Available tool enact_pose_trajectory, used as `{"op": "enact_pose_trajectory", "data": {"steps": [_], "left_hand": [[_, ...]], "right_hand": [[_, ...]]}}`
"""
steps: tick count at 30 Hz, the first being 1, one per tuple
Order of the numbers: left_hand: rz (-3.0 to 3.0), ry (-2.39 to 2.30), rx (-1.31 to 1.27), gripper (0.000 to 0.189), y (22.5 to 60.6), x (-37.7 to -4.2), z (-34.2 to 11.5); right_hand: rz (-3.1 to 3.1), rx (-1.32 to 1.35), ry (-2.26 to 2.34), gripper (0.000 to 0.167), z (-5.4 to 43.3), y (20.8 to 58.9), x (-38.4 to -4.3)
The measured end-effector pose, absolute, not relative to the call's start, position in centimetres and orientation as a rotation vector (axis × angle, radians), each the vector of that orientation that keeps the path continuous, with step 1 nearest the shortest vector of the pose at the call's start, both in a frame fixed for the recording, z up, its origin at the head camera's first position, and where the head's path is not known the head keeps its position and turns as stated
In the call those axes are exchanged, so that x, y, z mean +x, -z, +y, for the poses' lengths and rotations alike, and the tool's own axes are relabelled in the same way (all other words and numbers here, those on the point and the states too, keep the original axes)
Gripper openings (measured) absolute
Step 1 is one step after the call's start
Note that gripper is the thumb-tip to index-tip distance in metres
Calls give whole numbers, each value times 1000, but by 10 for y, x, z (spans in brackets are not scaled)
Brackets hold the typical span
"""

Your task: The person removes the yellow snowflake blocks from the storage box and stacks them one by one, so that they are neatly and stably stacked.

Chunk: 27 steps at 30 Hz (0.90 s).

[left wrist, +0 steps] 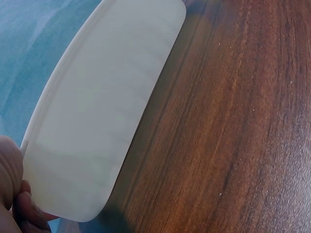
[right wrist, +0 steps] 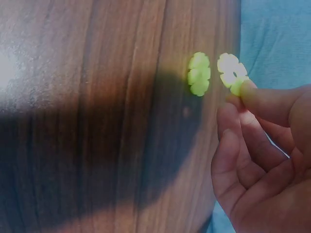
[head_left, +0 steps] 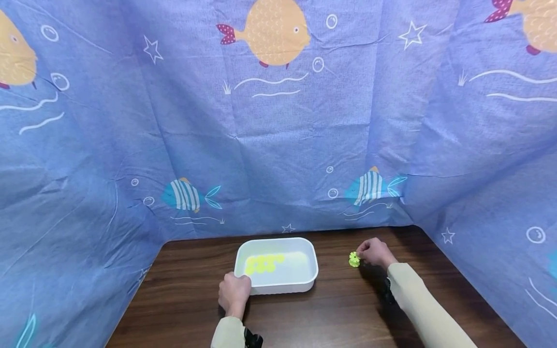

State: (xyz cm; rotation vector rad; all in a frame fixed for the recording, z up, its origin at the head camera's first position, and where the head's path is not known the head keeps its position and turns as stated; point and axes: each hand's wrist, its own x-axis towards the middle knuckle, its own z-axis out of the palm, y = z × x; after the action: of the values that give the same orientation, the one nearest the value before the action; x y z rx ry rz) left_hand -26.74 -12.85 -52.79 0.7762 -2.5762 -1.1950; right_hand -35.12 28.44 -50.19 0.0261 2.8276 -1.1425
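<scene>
A white plastic tray [head_left: 285,289] stands on the table, with several yellow-green flower-shaped pieces [head_left: 260,265] lying in its left half. My left hand [head_left: 235,292] grips the tray's near left corner; in the left wrist view its thumb and fingers [left wrist: 9,170] pinch the rim. To the right of the tray, my right hand [head_left: 377,253] pinches one flower-shaped piece [right wrist: 232,70] between thumb and fingertips, tilted up off the table. Just below it another flower-shaped piece [right wrist: 198,75] lies on the wood; whether more lie beneath it I cannot tell.
The dark brown wooden table [head_left: 183,314] reaches back to a blue curtain [head_left: 278,183] printed with fish, which encloses it at the back and both sides. A shadow of the right arm falls across the wood.
</scene>
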Motion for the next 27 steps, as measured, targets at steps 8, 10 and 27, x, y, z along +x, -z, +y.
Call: {"op": "enact_pose_trajectory", "data": {"steps": [8,10,27], "left_hand": [[-2579,1194,764,27,528,-268,-129],[-2577,1194,765,27,529,-268,-130],[-2566,1193,750,25,527,-266,-128]], "right_hand": [[2769,54,1150,10,288,511,-352],[2767,47,1156,10,287,512,-351],[2835,36,1156,9,286,522,-353]]}}
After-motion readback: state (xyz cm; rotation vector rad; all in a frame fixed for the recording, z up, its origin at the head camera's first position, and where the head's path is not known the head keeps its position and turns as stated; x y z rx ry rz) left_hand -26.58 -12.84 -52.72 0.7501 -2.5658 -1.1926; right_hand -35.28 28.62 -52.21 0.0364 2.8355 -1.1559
